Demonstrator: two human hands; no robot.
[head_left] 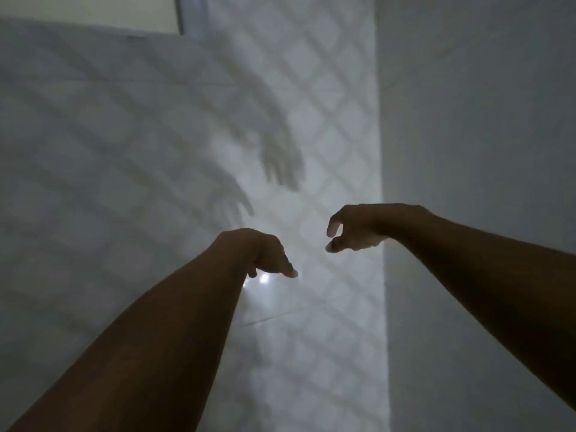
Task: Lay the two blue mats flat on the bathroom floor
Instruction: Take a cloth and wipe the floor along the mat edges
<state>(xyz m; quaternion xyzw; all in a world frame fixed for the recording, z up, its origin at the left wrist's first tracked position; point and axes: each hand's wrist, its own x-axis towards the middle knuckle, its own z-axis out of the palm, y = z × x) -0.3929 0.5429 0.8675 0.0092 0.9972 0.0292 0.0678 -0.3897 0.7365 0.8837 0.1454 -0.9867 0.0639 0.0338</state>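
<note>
Nearest to us, the left forearm (149,338) comes up from the bottom left corner and the right forearm (498,275) comes in from the right edge, both bare and dark against the pale background. Moving out, we reach the left hand (261,254): wrist bent, fingers drooping downward in a loose curl, one fingertip (293,272) poking out to the right, and its grip is slack with nothing in it. Just beside that hand a small bright glint (264,278) shines off the glossy surface. A little farther out is the right hand (355,229), thumb and forefinger curved toward each other with a clear gap between them; that grip is narrow and it too holds nothing. The two hands are near each other but not touching. Beneath and beyond them we have diamond-patterned tiles (327,353), meeting a plain grey surface (483,120) along a straight line on the right. Farther out, two hand shadows fall on the tiles, one (230,198) lower and one (282,163) higher, fingers spread. At the far top left sit a bluish strip (187,14) and a pale panel (87,10). Where the blue mats lie, we cannot tell from this view.
</note>
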